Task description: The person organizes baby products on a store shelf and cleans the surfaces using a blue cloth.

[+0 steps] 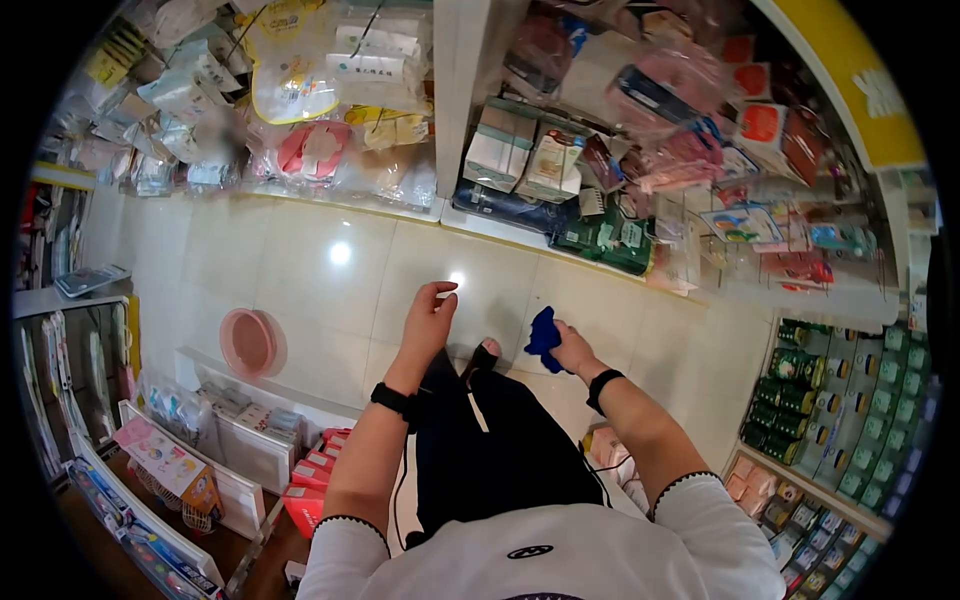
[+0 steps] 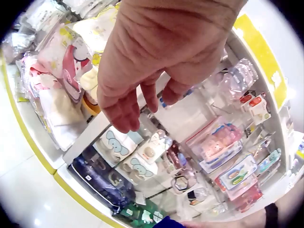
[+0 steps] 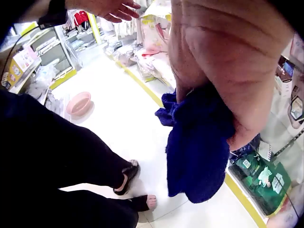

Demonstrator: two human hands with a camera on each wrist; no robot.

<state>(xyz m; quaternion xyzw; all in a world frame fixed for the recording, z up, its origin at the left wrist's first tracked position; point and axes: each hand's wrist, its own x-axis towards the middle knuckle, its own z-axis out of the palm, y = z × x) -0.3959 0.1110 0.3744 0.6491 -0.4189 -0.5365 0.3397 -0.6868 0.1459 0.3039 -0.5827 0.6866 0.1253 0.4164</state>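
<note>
My right hand [image 1: 572, 349] grips a dark blue cloth [image 1: 543, 340], bunched up and hanging down from the fingers. In the right wrist view the cloth [image 3: 199, 147] drops below the palm in loose folds, and part of it is hidden behind the hand. My left hand [image 1: 432, 318] is held out over the floor with its fingers relaxed and nothing in them. Seen from the left wrist, that hand [image 2: 161, 57] hangs in front of the shelf goods with its fingers loosely bent.
A pink basin [image 1: 248, 342] stands on the tiled floor [image 1: 320, 260] to the left. Ahead run shelves with bagged goods, boxes [image 1: 500, 145] and a green package [image 1: 606, 240] on the bottom ledge. A rack of small packs [image 1: 850, 400] is at the right, red boxes [image 1: 316, 475] at the lower left.
</note>
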